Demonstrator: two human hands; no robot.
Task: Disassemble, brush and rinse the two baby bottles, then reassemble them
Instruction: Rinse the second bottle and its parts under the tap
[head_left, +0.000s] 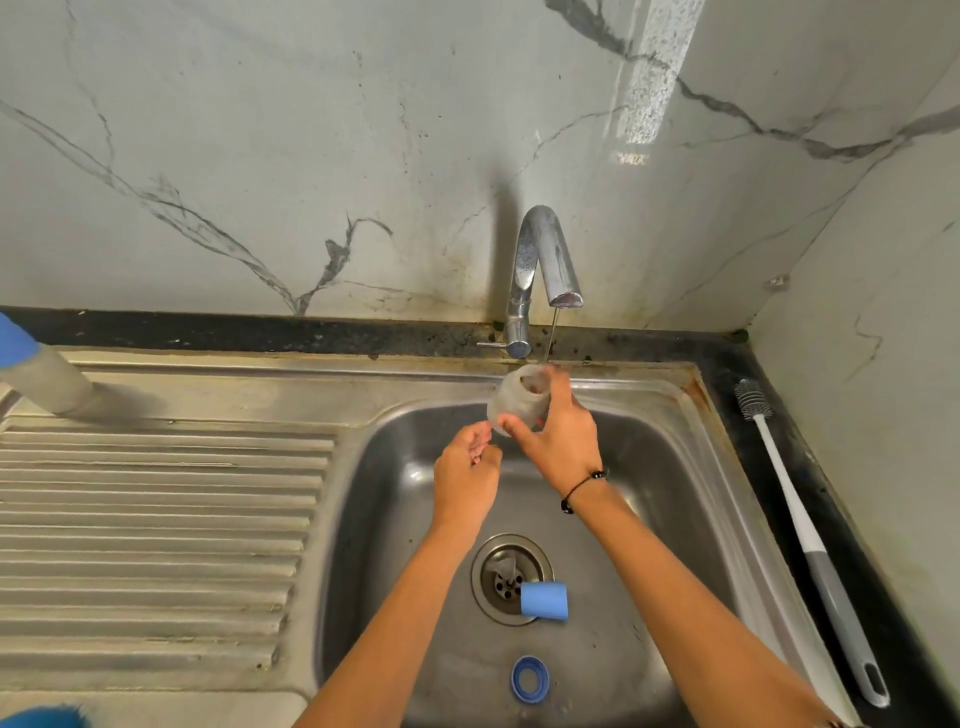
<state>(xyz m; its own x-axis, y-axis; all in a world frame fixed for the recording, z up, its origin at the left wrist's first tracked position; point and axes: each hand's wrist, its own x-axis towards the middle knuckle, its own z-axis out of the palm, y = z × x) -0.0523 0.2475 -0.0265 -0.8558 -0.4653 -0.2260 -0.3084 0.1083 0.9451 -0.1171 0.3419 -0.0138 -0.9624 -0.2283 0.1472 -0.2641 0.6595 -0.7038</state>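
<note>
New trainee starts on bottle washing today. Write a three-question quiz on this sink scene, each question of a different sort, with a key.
1. True or false: the bottle brush lies inside the sink basin.
2. Which hand holds the bottle body under the tap?
A. left hand
B. right hand
C. both
3. Fill in: the blue cap lies beside the ____, the blue ring nearer the camera.

Key: 1 false, it lies on the counter to the right; 2 B; 3 drain.

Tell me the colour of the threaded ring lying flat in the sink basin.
Blue. The round plastic screw ring shows best in the head view, near the stainless steel sink's front.
</note>
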